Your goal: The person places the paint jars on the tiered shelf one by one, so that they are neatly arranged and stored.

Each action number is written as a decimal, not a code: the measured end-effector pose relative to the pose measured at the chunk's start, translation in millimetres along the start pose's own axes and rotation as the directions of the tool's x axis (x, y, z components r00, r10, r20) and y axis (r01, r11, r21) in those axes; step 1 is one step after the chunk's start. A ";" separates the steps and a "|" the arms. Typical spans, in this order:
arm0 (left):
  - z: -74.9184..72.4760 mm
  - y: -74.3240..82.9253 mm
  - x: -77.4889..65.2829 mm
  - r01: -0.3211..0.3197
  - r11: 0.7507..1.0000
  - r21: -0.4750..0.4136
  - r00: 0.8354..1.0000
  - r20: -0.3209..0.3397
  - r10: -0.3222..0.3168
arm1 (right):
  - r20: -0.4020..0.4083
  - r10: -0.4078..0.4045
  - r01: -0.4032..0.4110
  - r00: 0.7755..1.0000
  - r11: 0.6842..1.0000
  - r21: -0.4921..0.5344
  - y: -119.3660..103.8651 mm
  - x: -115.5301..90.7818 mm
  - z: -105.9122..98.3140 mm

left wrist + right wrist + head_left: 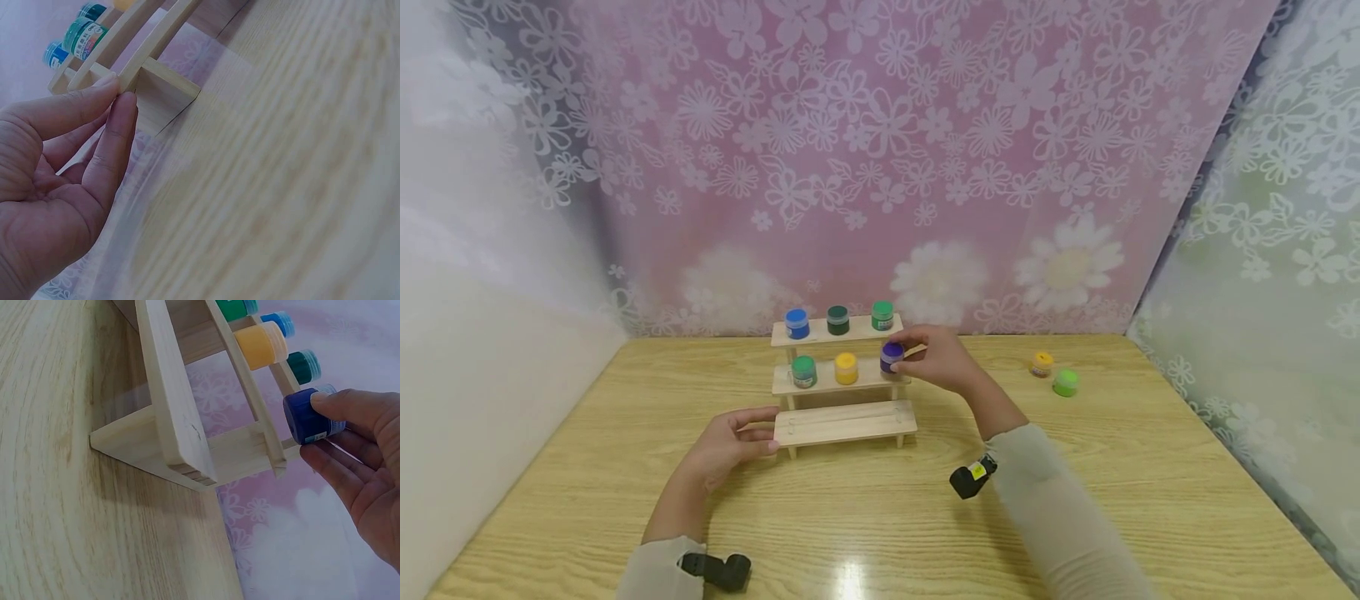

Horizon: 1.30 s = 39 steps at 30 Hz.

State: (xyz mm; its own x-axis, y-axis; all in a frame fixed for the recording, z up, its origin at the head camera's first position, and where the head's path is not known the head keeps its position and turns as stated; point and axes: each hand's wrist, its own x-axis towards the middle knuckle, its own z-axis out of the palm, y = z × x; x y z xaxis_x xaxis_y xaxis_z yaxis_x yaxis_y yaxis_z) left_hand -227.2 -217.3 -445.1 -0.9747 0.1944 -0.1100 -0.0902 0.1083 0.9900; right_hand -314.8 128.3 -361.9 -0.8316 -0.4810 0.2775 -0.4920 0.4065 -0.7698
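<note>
A three-tier wooden stand (846,423) stands on the table, small paint jars on its top and middle tiers. At the right end of the middle tier my right hand (942,360) holds a dark purple-blue paint jar (306,415) between thumb and fingers. Beside that jar sit a yellow jar (846,368) and a green jar (804,372). Along the top tier are a blue jar (797,323), a dark green jar (838,320) and another green jar (882,316). My left hand (69,169) pinches the left end of the lowest tier, which bears no jars.
On the right side of the wood-grain table (865,517) stand an orange-yellow jar (1042,364) and a light green jar (1065,383). A pink flowered curtain (880,167) hangs along the table's back edge, with pale sheets at both sides.
</note>
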 end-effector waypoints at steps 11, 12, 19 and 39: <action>-0.1 -0.8 -0.6 -0.017 1.000 -0.016 1.000 0.014 0.017 | 0.023 0.010 -0.008 1.000 0.998 -0.054 9.6 3.2 3.5; -0.3 -0.8 -0.9 -0.016 1.000 -0.016 1.000 0.012 0.017 | 0.025 0.010 -0.009 1.000 0.998 -0.055 10.1 3.4 3.8; 0.6 0.4 -2.3 -0.015 1.000 -0.011 1.000 0.006 0.015 | 0.021 0.016 -0.015 1.000 0.998 -0.055 11.1 3.4 4.7; 0.8 -1.1 0.7 -0.009 1.000 -0.023 1.000 0.004 0.009 | -0.080 -0.077 0.078 0.994 0.997 0.009 8.5 -21.7 -4.4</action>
State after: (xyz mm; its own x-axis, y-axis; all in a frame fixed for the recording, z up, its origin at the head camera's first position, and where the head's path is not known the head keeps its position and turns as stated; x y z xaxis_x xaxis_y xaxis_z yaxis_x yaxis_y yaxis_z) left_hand -227.6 -216.5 -446.3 -0.9747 0.1991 -0.1012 -0.0859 0.0838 0.9928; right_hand -302.0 145.6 -371.9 -0.8093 -0.4468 0.3813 -0.5530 0.3606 -0.7511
